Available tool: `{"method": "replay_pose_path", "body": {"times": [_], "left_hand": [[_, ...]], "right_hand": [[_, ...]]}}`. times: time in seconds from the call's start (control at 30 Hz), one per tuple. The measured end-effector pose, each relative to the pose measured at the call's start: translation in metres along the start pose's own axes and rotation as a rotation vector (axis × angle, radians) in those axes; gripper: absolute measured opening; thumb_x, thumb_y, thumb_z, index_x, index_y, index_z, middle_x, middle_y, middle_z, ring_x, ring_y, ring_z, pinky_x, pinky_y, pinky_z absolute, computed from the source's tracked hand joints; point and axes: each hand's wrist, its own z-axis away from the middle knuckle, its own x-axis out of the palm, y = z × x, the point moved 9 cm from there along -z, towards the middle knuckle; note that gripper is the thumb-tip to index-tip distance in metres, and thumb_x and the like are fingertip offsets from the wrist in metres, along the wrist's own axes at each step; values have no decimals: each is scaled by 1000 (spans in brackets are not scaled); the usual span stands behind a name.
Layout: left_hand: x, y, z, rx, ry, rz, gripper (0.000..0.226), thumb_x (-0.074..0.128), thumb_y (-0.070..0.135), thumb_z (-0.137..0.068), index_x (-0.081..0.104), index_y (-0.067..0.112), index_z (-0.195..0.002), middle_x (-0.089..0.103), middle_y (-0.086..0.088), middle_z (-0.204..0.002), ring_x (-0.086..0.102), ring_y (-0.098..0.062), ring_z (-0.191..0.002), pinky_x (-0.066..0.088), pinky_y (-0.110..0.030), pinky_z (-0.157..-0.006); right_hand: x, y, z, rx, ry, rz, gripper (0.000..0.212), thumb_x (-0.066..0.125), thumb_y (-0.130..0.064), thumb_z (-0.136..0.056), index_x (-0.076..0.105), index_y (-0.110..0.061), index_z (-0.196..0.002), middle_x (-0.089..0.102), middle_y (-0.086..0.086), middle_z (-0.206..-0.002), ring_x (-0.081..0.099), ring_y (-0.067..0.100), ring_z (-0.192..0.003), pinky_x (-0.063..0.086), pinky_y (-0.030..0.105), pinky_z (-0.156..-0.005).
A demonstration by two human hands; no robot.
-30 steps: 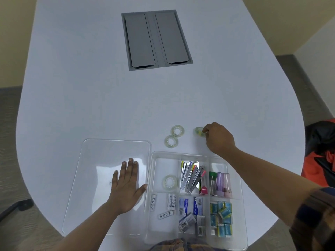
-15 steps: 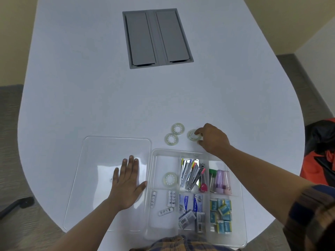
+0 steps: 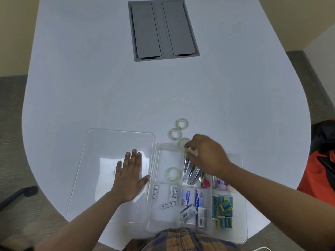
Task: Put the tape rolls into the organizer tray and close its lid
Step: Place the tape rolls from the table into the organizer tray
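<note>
Tape roll (image 3: pixel 182 143) sits pinched in the right hand's (image 3: pixel 206 155) fingertips, over the tray's (image 3: pixel 243 196) far rim. Left hand (image 3: pixel 129 175) lies flat and open on the lid (image 3: pixel 101 147).

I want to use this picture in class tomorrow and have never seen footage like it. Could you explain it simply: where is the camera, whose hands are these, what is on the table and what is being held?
There is no machine here. The camera sits on a person's head and looks down at their own two bare hands.

The left hand lies flat on a clear lid that rests open on the white table. Beside it is a clear organizer tray with compartments holding batteries, small boxes and clips.

The right hand holds a tape roll at the tray's far edge, seemingly about to put it in. One tape roll in the tray is already stored. Two more tape rolls wait on the table just beyond. A grey hatch is set into the tabletop.
</note>
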Motion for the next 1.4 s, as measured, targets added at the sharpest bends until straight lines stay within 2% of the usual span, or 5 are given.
{"method": "replay_pose_path", "body": {"times": [0.5, 0.63, 0.9, 1.13, 1.4], "left_hand": [[-3, 0, 0, 6, 62, 16, 96, -13, 81, -70, -22, 23, -145, -31, 5, -153, -35, -11, -137, -18, -40, -112], [-4, 0, 1, 12, 81, 21, 96, -13, 81, -70, -21, 22, -146, -30, 5, -153, -34, -11, -137, -17, -40, -112], [-15, 5, 7, 22, 205, 81, 88, 12, 75, -82, 1, 21, -151, -11, 5, -159, -19, -13, -144, -3, -47, -117], [-65, 14, 6, -85, 467, 234, 61, 34, 53, -84, 56, 15, -127, 50, -4, -142, 23, -25, -143, 19, -49, -112], [-123, 72, -33, 82, 482, 402, 43, 51, 40, -86, 61, 14, -119, 61, -3, -128, 46, -21, -128, 30, -28, -103]], "right_hand": [[80, -35, 16, -133, -205, 350, 34, 84, -11, -44, 71, -28, -70, 53, -6, -64, 51, 17, -59, 26, 25, -53], [74, -32, 17, -137, -153, 189, 27, 67, -14, -78, 71, -20, -104, 66, 1, -88, 57, 24, -81, 43, 32, -65], [29, 2, 29, -93, 189, 47, 30, 72, -6, -74, 70, -12, -104, 66, 4, -98, 60, 26, -88, 51, 41, -71], [31, 19, 36, -46, 244, 160, 45, 56, -34, -88, 55, -15, -129, 55, 5, -135, 46, 25, -128, 38, 43, -99], [52, 33, 41, -5, 116, 230, 64, 48, -46, -94, 29, -20, -149, 24, -2, -157, 10, 16, -147, 14, 43, -117]]}}
